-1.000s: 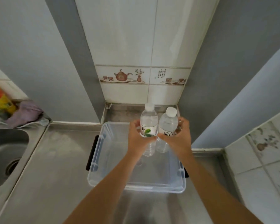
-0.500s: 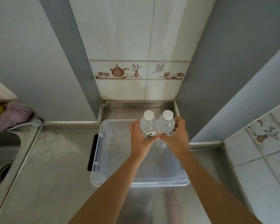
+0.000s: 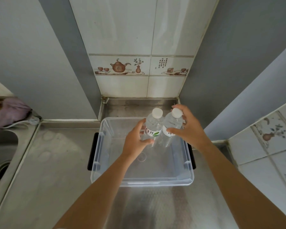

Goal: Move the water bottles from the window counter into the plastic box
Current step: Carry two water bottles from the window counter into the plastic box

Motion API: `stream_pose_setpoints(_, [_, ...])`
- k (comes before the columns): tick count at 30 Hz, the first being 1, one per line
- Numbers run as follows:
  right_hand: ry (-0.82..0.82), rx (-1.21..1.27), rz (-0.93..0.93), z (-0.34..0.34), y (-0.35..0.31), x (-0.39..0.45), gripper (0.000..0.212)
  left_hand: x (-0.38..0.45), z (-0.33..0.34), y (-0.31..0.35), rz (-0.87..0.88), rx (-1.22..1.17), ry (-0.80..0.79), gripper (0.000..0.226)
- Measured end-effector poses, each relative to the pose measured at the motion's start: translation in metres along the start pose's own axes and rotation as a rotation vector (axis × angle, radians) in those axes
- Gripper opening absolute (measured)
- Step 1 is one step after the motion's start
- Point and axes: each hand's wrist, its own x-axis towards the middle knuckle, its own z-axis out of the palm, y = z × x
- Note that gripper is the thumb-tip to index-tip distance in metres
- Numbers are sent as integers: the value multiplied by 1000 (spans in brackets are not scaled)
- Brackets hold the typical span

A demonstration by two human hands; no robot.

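Two clear water bottles with white caps stand upright side by side in the far part of the clear plastic box (image 3: pixel 139 183). The left bottle (image 3: pixel 153 124) has a white label with a green leaf. The right bottle (image 3: pixel 172 123) touches it. My left hand (image 3: pixel 134 142) is beside the left bottle, its fingers loosened and spread around it. My right hand (image 3: pixel 190 129) is beside the right bottle with its fingers spread, the thumb over the label. The bottles' bases show only through the box wall.
The box sits on a steel counter (image 3: pixel 56 162) and has black handles (image 3: pixel 91 151) on its sides. A sink (image 3: pixel 0 146) lies at the left, with a purple cloth (image 3: pixel 10 111) behind it. Tiled walls close in behind and to the right.
Both bottles have come down into the box. My hands gripped them tightly before; now the fingers of both hands have spread away from them.
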Motion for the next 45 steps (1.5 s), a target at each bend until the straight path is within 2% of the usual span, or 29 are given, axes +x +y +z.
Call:
stream_pose_setpoints(5, [62,-63,-9,3,-1,-4,67,-7,7,0,-24,13,90,72])
stream_pose_setpoints(11, [100,-137,-18,5,-2,-5,66,0,11,-4,-60,36,56,73])
stream_pose_setpoints(20, [144,-155,13,11,-5,-9,70,-6,27,2,-133,-45,198,66])
stream_pose_setpoints(27, [114,-110,11,7,-10,-17,72,-4,21,0,-140,-73,110,76])
stream_pose_setpoints(36, [220,-202,105,-2,-6,-43,71,-6,0,6,3,-157,29,70])
stream_pose_setpoints(42, [221,-183,125,3,-10,-57,70,-11,8,10,-7,-147,135,61])
stream_pose_setpoints(45, [238,-185,139,7,-8,-67,71,-17,15,14,-33,-142,207,63])
